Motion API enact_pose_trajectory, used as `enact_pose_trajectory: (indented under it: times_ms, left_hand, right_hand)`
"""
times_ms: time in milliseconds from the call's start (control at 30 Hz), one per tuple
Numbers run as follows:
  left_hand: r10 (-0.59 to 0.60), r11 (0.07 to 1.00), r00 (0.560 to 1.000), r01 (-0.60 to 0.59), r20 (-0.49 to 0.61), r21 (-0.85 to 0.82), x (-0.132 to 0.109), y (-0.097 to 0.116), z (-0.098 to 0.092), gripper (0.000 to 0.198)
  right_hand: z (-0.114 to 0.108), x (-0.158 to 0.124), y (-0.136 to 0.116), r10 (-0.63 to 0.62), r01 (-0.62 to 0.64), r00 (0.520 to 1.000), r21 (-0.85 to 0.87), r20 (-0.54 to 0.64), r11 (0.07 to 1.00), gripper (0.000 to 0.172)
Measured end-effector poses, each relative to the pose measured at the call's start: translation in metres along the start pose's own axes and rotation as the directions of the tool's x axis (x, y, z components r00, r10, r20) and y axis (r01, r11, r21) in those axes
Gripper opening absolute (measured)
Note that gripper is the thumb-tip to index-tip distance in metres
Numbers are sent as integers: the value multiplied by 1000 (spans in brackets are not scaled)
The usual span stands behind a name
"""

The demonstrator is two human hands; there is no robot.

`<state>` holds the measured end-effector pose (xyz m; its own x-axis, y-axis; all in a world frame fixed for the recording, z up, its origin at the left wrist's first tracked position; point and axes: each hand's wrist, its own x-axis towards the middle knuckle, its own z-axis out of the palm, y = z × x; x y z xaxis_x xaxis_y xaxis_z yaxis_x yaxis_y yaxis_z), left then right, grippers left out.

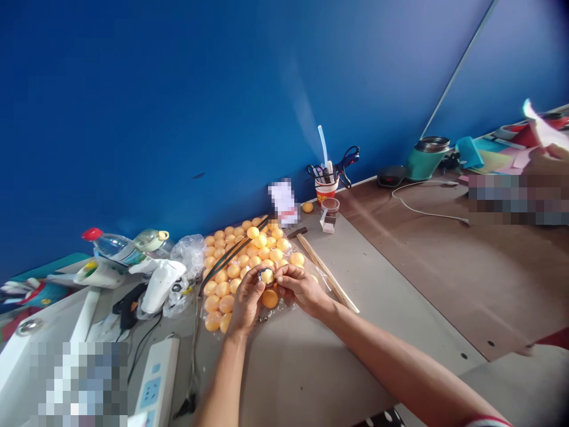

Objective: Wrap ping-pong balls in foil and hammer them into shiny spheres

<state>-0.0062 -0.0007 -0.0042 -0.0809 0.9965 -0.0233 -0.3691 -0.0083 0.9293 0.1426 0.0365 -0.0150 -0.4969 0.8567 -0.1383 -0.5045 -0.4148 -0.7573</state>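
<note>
Both hands meet in front of a bed of orange table tennis balls [233, 271]. My left hand [248, 302] has its thumb and fingers closed around a small round pale-yellow piece with a dark rim [267, 276]. From the other side, my right hand [302, 287] pinches at the edge of this piece; what lies between its fingertips is too small to make out. One orange ball [269, 298] sits just below the held piece. Clear plastic film lies around the balls, and dark straps [235, 252] run across them.
Wooden sticks [329, 273] lie right of the balls. Behind stand a paper cup of pens and scissors [326, 191] and a small clear jar [329, 206]. On the left are a power strip [157, 379], glue gun [132, 305], bottle [113, 246] and crumpled plastic. A teal jar [427, 160] stands right.
</note>
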Motion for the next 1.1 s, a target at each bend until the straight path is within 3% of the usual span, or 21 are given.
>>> enact_pose_trajectory:
  times_ms: [267, 433, 700, 1100]
  left_hand:
    - [16, 996, 1000, -15, -8, 89, 1, -5, -4, 35]
    - [28, 997, 997, -22, -73, 77, 1, -3, -1, 36]
    - [91, 959, 995, -78, -33, 273, 1, -6, -4, 42]
    - [67, 959, 997, -56, -28, 276, 1, -8, -5, 43]
  right_hand:
    - [-2, -1, 0, -38, 38, 999, -86, -7, 996, 24]
    - [-2, -2, 0, -32, 33, 999, -116, 10, 993, 27]
    - [-1, -3, 2, -26, 28, 1000, -159, 15, 987, 27]
    - [-1, -4, 0, -11, 14, 1000, -208, 16, 978, 30]
